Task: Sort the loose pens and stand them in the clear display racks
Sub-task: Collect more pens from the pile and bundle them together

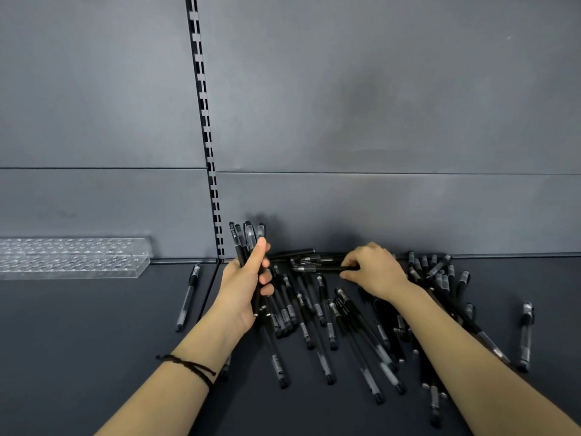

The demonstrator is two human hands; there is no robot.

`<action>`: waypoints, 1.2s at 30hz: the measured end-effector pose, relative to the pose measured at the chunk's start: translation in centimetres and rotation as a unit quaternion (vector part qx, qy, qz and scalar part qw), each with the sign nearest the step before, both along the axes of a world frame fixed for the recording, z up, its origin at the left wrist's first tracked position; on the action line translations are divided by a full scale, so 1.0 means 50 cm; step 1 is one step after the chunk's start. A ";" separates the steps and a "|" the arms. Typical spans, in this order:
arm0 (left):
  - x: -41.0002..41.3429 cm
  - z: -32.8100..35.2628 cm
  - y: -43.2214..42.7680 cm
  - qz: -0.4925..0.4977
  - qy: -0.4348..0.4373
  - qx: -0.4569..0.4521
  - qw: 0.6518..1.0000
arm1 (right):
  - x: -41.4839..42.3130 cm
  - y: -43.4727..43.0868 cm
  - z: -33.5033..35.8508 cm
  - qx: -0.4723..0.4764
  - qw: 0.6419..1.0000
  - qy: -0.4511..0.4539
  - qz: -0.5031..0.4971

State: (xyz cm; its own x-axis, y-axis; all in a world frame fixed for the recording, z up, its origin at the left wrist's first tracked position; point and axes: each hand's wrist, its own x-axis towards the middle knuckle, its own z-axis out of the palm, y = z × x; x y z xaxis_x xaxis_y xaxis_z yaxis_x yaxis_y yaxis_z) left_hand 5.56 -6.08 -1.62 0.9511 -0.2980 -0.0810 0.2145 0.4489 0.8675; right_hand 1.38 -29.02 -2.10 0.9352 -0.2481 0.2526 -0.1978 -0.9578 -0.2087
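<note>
The left hand [245, 281] grips an upright bundle of pens [248, 237]; the right hand [375, 269] pinches one pen [317, 269] from the heap [345, 328] on the shelf [94, 341]; an overfull fist could spill them, the clear rack [72, 258] standing well apart.

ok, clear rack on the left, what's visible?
The clear rack is a long, transparent, acrylic-looking block, its top drilled with rows of round holes. No pens stand in it. It sits on the dark shelf by the back panel, left end cut off by the frame; a lone pen lies apart to its right.
</note>
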 end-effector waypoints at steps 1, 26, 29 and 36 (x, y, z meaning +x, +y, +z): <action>0.000 0.001 0.001 0.003 0.002 -0.003 1.000 | 0.000 0.004 -0.001 -0.010 1.000 -0.001 -0.006; -0.008 0.003 -0.008 -0.062 0.017 -0.048 0.997 | -0.042 0.173 0.038 0.498 0.853 0.064 0.140; 0.013 0.011 0.006 0.002 -0.012 -0.043 0.999 | -0.030 0.146 0.047 0.436 0.893 0.000 0.113; 0.035 0.011 0.043 0.047 0.009 -0.048 0.998 | 0.084 0.071 0.035 0.157 0.986 -0.038 0.028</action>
